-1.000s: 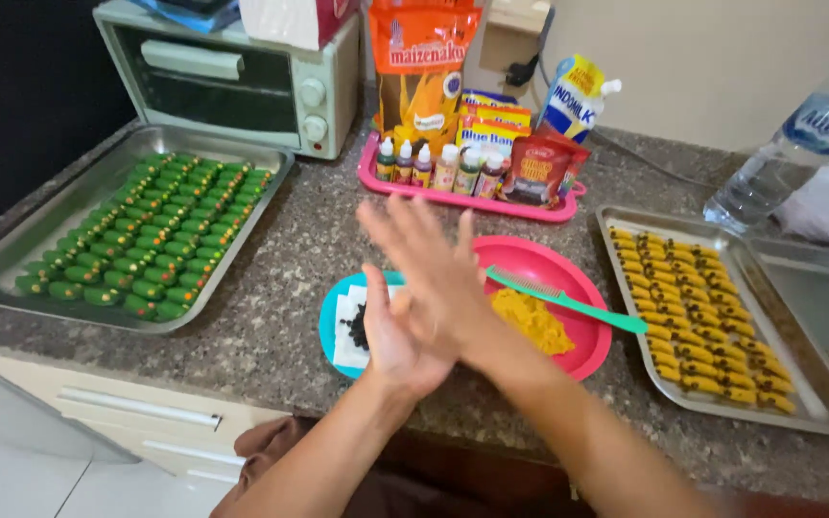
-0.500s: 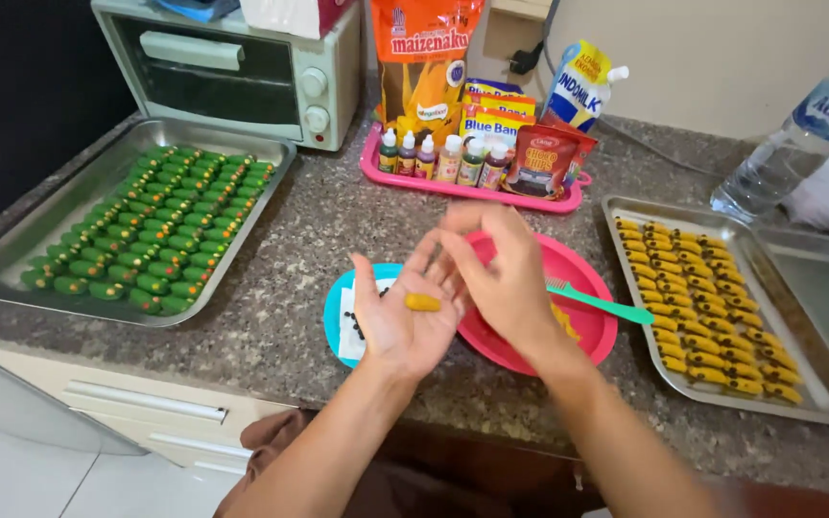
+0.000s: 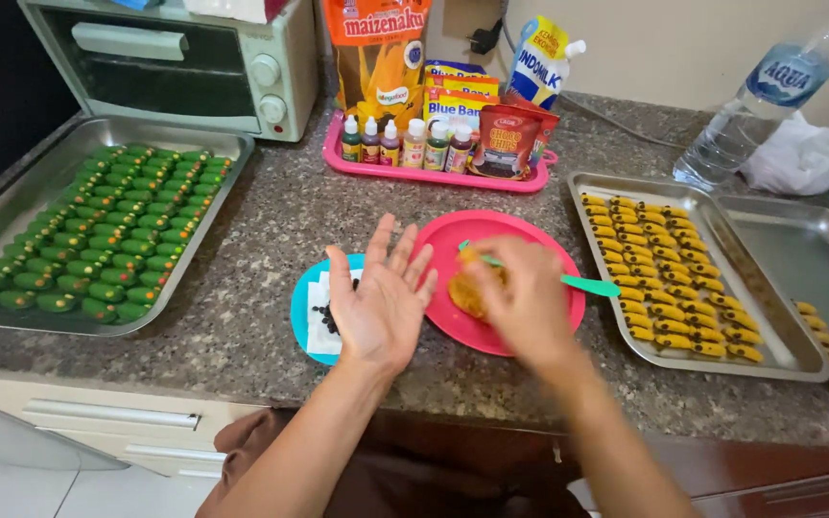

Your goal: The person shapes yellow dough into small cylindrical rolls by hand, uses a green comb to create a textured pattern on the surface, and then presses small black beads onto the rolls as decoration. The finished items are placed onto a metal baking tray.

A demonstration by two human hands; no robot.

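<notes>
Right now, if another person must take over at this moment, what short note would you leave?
Left hand: open, palm up, empty, above the blue plate.
Right hand: blurred, at the orange dough on the pink plate; grip unclear.
Done: left tray filled with green pieces; right tray has rows of yellow pieces.
Left: dough remains on the pink plate.

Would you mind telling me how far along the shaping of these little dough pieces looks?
Done: the left tray is packed with green pieces, and the right tray holds rows of yellow pieces. In hand: the right hand reaches into the orange dough on the pink plate; the left hand waits open, empty. Left: that dough; the far-right tray is nearly bare.
</notes>
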